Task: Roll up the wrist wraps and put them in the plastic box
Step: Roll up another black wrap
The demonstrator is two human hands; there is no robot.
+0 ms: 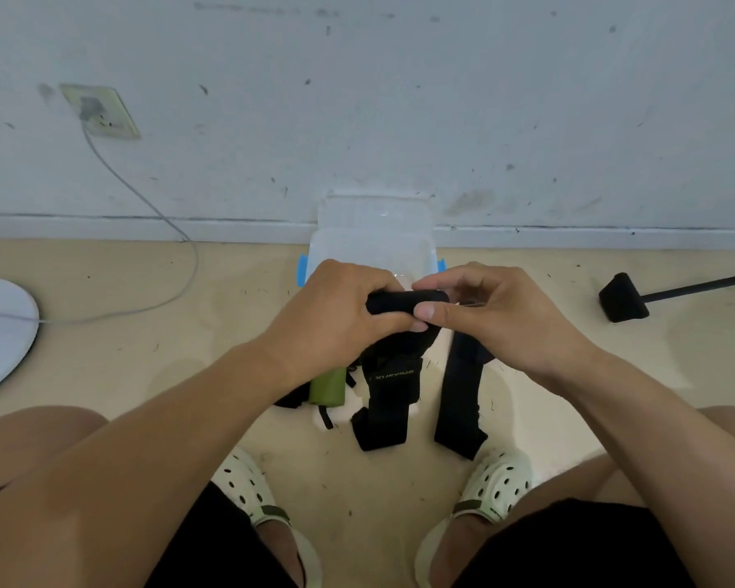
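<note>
Fingers of left hand and right hand curl tight round black wrist wrap, seemingly half-rolled.

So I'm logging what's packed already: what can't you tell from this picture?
- Head view: plastic box interior, near part hidden by both hands; contents unclear.
- Roll tightness: left hand and right hand cover its ends.
- Green item: partly under the left forearm, unidentifiable.

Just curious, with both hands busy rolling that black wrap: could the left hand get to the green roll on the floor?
Probably yes, once it lets go. The left hand grips the black wrap with the right hand. The green roll lies just below the left wrist, with nothing on top of it.
</note>
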